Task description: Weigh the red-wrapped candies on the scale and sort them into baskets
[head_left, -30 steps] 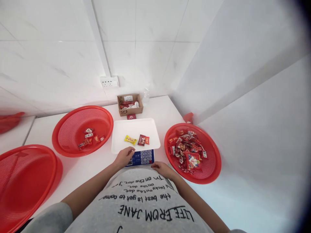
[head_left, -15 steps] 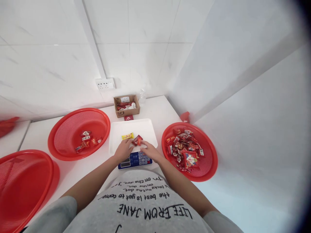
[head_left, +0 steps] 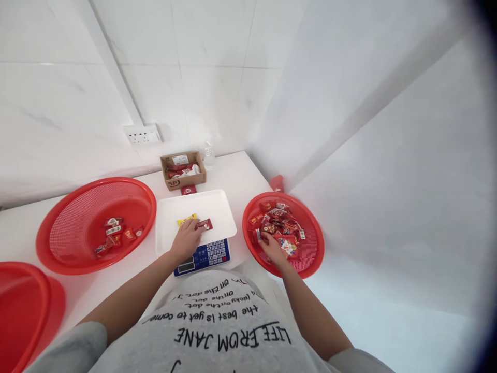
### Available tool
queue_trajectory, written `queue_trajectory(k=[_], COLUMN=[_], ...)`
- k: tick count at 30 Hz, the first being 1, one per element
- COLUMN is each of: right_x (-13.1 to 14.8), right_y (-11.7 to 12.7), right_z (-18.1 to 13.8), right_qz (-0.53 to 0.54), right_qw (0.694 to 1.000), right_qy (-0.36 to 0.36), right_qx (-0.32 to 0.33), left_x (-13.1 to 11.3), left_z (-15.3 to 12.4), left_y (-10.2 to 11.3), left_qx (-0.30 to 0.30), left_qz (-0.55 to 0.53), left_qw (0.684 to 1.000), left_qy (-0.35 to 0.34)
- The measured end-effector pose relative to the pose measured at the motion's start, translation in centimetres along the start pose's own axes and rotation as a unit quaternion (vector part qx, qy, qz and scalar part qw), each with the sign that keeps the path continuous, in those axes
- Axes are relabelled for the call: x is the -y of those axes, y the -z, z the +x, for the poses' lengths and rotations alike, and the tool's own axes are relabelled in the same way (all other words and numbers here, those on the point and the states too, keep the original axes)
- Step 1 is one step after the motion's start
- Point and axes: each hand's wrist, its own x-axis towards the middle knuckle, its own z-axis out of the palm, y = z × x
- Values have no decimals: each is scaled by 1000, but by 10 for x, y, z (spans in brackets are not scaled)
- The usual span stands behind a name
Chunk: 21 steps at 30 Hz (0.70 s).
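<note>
My left hand [head_left: 187, 241] lies over the white weighing tray [head_left: 166, 204] of a digital scale, its fingers stretched out. They touch a small yellow snack packet [head_left: 187, 219] and reach beside a dark red packet [head_left: 204, 224]. My right hand [head_left: 273, 250] is inside the red basket [head_left: 316, 254] on the right, among many small red packets [head_left: 277, 213]. Its thumb and fingers close around the edge of a small red packet with a white label [head_left: 257, 235]. Next to that hand is a larger red packet with a colourful print [head_left: 288, 246].
The blue keypad [head_left: 209, 256] of the scale faces me. A small cardboard box [head_left: 186, 182] with packets stands at the back, a red packet [head_left: 189, 190] before it. To the left are a red basket [head_left: 62, 207] with several packets and another red basket [head_left: 42, 305].
My right hand has left the tray and moved right into the basket. My left hand stays at the tray, now over the yellow packet. The orange-red packet no longer shows on the tray.
</note>
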Motion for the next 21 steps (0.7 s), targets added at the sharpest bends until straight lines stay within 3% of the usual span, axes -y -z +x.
queue_trajectory(k=[5, 10, 14, 21], right_x=[-13, -7, -6, -10], right_y=[-14, -33, -26, -15], right_z=[9, 24, 22, 12], right_qz=[-69, -115, -88, -35], right_qw=[997, 991, 989, 988], right_qy=[29, 56, 91, 55], right_qx=[25, 44, 82, 140], left_x=[3, 2, -1, -2], left_z=[-8, -28, -45, -66], left_y=[-1, -2, 1, 0], left_qx=[-13, -75, -105, -113], left_qz=[-9, -41, -73, -103], left_qw=[1000, 996, 991, 986], left_qy=[-5, 15, 36, 59])
